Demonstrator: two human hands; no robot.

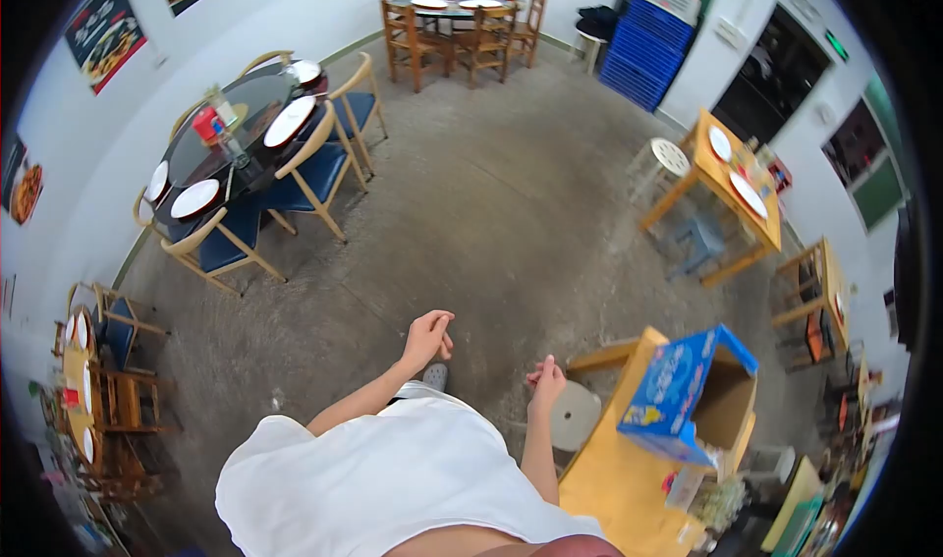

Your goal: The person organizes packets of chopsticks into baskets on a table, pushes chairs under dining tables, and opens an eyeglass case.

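Fingers of your left hand [425, 339] and right hand [546, 384] curl loosely, empty; lower right, yellow wooden table [611, 486] supports blue cardboard box [672, 380].

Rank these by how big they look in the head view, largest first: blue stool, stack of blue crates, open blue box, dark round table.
1. Dark round table
2. Open blue box
3. Stack of blue crates
4. Blue stool

Apparent size only; the box looks nearer the camera than the crates.

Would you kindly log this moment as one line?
left hand: nothing visibly held | right hand: nothing visibly held, near stool | blue box: open, on wooden table
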